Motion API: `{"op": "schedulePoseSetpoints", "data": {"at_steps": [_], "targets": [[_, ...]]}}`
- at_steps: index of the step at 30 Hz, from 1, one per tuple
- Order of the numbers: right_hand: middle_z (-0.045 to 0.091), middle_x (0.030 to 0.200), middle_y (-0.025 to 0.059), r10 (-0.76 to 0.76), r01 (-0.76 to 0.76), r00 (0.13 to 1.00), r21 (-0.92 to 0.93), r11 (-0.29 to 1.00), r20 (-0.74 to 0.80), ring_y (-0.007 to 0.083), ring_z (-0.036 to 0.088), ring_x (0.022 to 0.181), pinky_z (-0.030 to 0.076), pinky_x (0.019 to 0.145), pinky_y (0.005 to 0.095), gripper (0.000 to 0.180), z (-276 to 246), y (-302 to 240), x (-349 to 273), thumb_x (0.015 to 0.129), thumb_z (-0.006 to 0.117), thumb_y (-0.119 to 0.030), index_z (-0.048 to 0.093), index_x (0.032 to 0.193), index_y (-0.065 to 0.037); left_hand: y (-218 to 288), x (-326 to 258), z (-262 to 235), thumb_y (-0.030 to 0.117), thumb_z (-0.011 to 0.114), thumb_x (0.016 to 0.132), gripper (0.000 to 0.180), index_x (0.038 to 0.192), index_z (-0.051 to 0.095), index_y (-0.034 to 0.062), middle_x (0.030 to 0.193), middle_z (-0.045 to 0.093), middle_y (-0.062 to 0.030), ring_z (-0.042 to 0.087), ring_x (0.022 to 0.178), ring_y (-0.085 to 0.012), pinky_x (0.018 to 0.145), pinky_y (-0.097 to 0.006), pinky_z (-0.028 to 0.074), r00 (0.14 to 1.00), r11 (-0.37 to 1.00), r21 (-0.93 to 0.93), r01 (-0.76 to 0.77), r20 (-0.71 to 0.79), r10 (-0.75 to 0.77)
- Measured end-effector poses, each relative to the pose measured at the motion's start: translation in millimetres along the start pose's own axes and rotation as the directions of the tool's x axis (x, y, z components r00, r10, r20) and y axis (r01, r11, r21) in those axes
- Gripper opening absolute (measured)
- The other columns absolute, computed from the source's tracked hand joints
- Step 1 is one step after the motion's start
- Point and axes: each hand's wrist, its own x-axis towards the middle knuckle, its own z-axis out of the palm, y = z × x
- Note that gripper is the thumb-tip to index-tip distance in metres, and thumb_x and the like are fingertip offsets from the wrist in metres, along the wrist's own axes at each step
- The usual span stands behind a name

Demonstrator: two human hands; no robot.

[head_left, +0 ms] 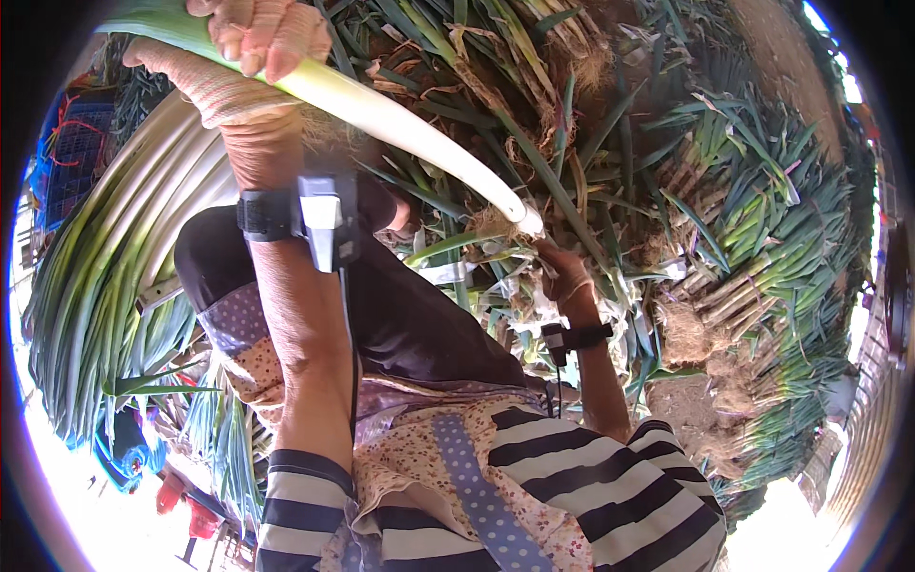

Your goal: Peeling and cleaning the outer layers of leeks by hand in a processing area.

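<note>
Gripping a long leek (pixel 381 110) near its green top, left hand (pixel 253 43) is closed around the stalk at 11 o'clock. The white shaft runs toward 4 o'clock to right hand (pixel 564 276), fingers closed at the root end. Heaped leeks (pixel 753 229) lie at 3 o'clock.

- My left hand (pixel 257 38) holds the leek (pixel 381 110) up high.
- My right hand (pixel 564 276) is at its root end.
- Stacked leeks (pixel 114 248) lie left.
- A leek pile (pixel 762 229) lies right.

1 long leek (pixel 400 119), white stalk, green top, slanting down-right
</note>
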Motion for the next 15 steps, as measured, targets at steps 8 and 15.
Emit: {"op": "schedulePoseSetpoints", "data": {"at_steps": [8, 15], "targets": [[0.066, 0.101, 0.0123, 0.339, -0.405, 0.907, -0.742, 0.534, -0.251, 0.0228, 0.064, 0.091, 0.049, 0.077, 0.031, 0.05, -43.4, -70.3, -33.0, 0.083, 0.065, -0.043, 0.06, 0.116, -0.005, 11.2, 12.6, -16.1, 0.073, 0.043, 0.081, 0.068, 0.085, 0.053, 0.0053, 0.055, 0.042, -0.0009, 0.04, 0.043, -0.0149, 0.04, -0.031, 0.039, 0.996, 1.0, -0.002, 0.009, -0.083, -0.009], [0.066, 0.095, 0.0175, -0.56, 0.536, 0.811, -0.596, 0.597, 0.168, 0.025, 0.066, 0.079, 0.054, 0.066, 0.0344, 0.043, 7.2, -167.3, -2.5, 0.088, 0.062, -0.04, 0.065, 0.104, -0.001, 10.7, 14.6, -25.0, 0.078, 0.04, 0.078, 0.074, 0.083, 0.053, 0.0046, 0.054, 0.039, -0.0006, 0.037, 0.044, -0.0149, 0.04, -0.03, 0.036, 0.987, 1.0, -0.022, 0.0, -0.16, -0.003]]}}
